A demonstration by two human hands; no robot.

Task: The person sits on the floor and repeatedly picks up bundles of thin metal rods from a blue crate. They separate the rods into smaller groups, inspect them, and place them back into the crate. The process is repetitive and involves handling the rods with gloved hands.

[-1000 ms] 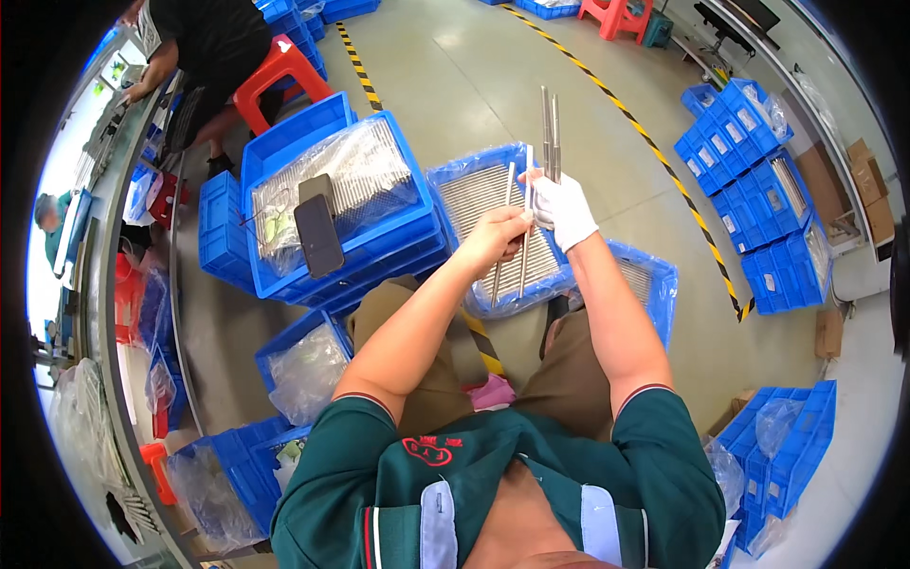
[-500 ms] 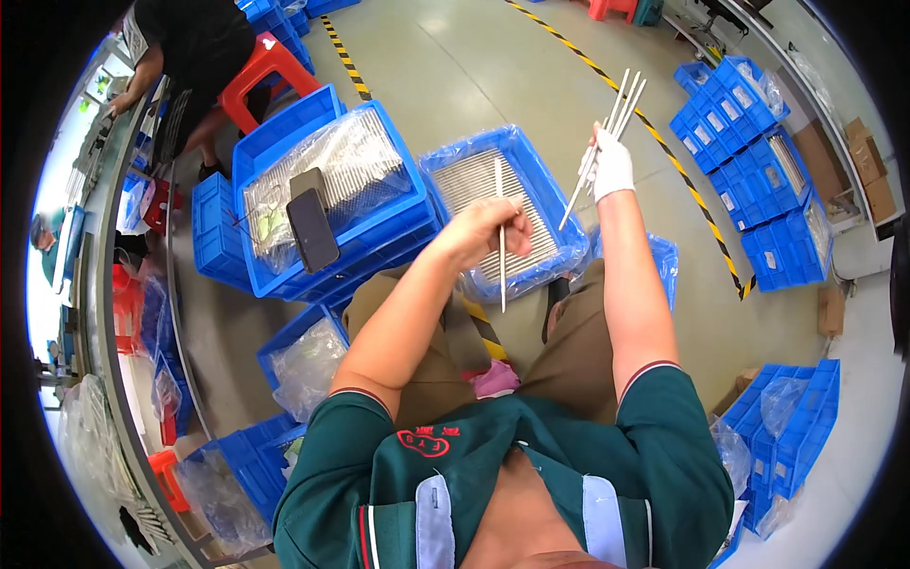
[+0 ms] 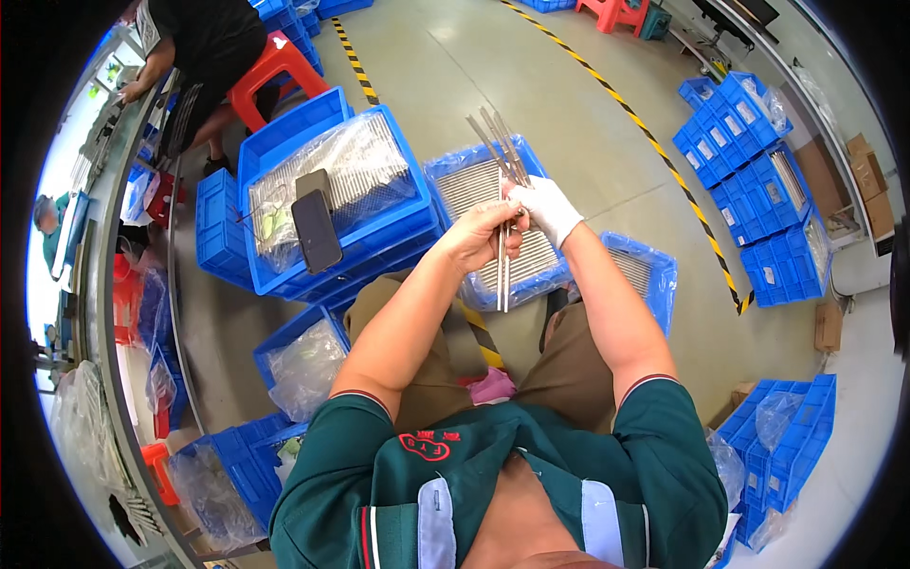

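Observation:
My left hand [image 3: 479,235], bare, is closed around thin metal rods [image 3: 503,281] that hang down below its fingers; I can make out about two. My right hand [image 3: 547,210], in a white glove, touches the left at the fingertips. It is closed on several more metal rods [image 3: 499,144], which fan out up and to the left. Where the two sets meet, the fingers hide the rods. Beneath both hands is a blue bin [image 3: 559,174] lined with clear plastic, with rows of similar rods [image 3: 462,190] in it.
Left of it, a stack of blue bins [image 3: 417,220] holds plastic-covered rods, with two phone-like dark devices [image 3: 317,232] on top. Another lined bin [image 3: 664,284] stands at the right. A person [image 3: 204,47] works at the bench by a red stool [image 3: 275,68]. More blue bins [image 3: 758,199] line the right wall.
My right hand has come down and left to meet the left hand, bringing its rods along. Its rods now lean left instead of right. The left hand has stayed nearly in place.

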